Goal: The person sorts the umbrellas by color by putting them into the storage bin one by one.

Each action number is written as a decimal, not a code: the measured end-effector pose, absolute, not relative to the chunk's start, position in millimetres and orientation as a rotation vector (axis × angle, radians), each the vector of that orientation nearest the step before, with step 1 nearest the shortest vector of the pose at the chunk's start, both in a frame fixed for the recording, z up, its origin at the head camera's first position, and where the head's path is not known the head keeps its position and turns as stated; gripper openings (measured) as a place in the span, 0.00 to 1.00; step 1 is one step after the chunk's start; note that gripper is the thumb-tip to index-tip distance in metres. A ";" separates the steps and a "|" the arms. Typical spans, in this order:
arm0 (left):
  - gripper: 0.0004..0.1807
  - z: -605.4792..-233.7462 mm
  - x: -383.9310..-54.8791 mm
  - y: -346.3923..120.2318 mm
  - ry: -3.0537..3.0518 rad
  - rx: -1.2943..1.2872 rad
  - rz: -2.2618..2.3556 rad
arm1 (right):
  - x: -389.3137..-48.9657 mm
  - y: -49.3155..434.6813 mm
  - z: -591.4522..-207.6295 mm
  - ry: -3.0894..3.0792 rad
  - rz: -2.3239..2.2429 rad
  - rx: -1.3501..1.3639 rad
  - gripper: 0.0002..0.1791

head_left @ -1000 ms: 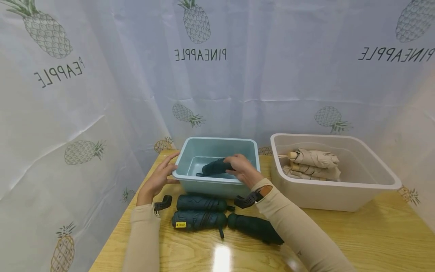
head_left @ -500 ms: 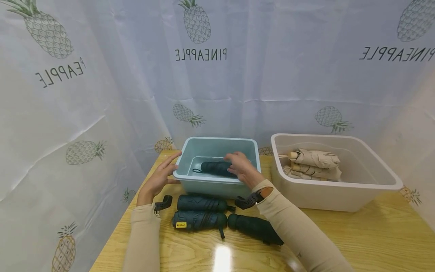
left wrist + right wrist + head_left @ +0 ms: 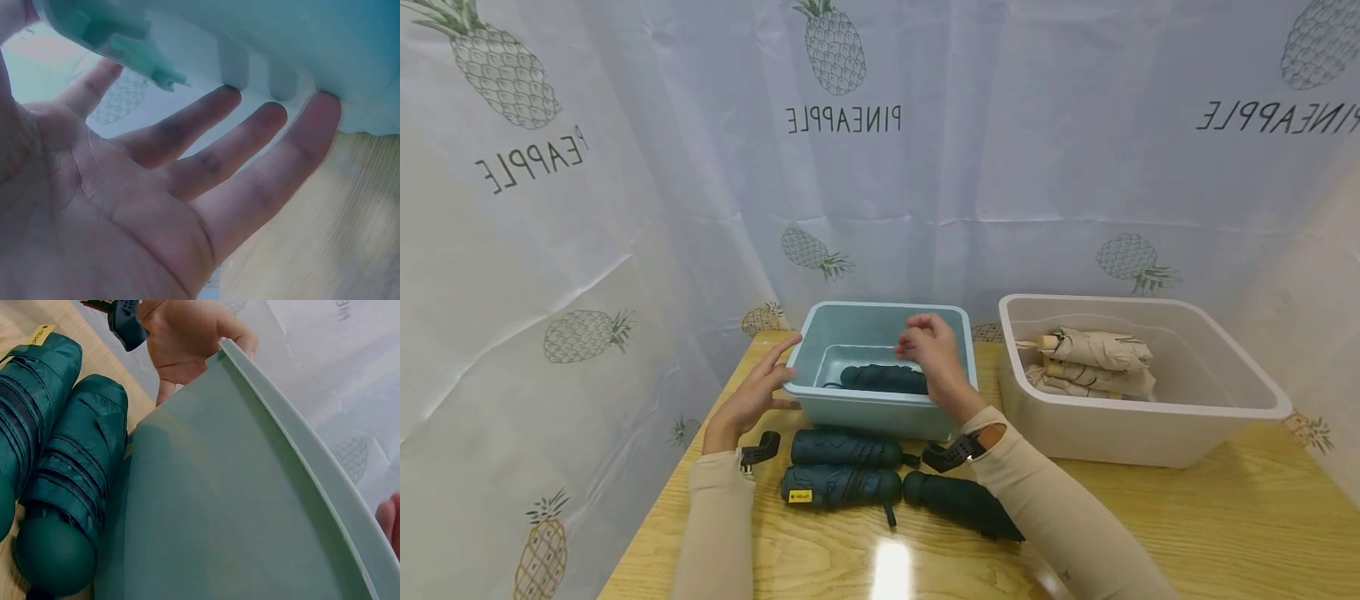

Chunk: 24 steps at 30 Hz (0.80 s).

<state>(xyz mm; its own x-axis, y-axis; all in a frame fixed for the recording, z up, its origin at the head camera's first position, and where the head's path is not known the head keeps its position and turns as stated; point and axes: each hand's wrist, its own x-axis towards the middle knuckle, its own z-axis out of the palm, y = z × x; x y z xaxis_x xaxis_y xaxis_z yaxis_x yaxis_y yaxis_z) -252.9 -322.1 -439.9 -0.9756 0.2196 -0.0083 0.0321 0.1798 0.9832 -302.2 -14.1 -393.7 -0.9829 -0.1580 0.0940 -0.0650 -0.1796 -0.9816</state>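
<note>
A folded dark green umbrella (image 3: 883, 379) lies inside the light blue plastic bin (image 3: 865, 414), along its front wall. My right hand (image 3: 936, 354) hovers over the bin's right side with bent fingers and nothing in its grasp. At the bin's left end, my left hand (image 3: 752, 396) has its thumb by the rim; the left wrist view has its fingers (image 3: 262, 184) stretched out with their tips against the outer wall. Two dark green umbrellas, a rear one (image 3: 842, 448) and one with a yellow tag (image 3: 838, 487), lie before the bin. A third umbrella (image 3: 962, 503) is beside them, partly under the right sleeve.
To the right stands a larger white bin (image 3: 1112, 429) holding several beige folded umbrellas (image 3: 1101, 350) with wooden handles. Both bins rest on a wooden table (image 3: 820, 554). A pineapple-print curtain (image 3: 925, 183) hangs close behind and at both sides.
My right hand has let go of the umbrella in the blue bin and lifted off it. That umbrella has settled lower, toward the front wall. The left hand has stayed put.
</note>
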 end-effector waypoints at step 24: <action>0.36 -447.6 -260.3 -329.2 2.223 0.292 1.942 | -231.1 116.4 -405.5 2.166 -1.695 -1.289 0.08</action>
<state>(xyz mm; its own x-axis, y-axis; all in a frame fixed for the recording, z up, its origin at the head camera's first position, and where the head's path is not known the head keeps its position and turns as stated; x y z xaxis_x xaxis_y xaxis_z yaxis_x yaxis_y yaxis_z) -260.3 -329.2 -447.6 -0.9654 0.2608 -0.0033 0.0318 0.1302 0.9910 -231.1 116.4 -405.5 -0.6356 -0.6615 0.3981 -0.5454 0.0197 -0.8379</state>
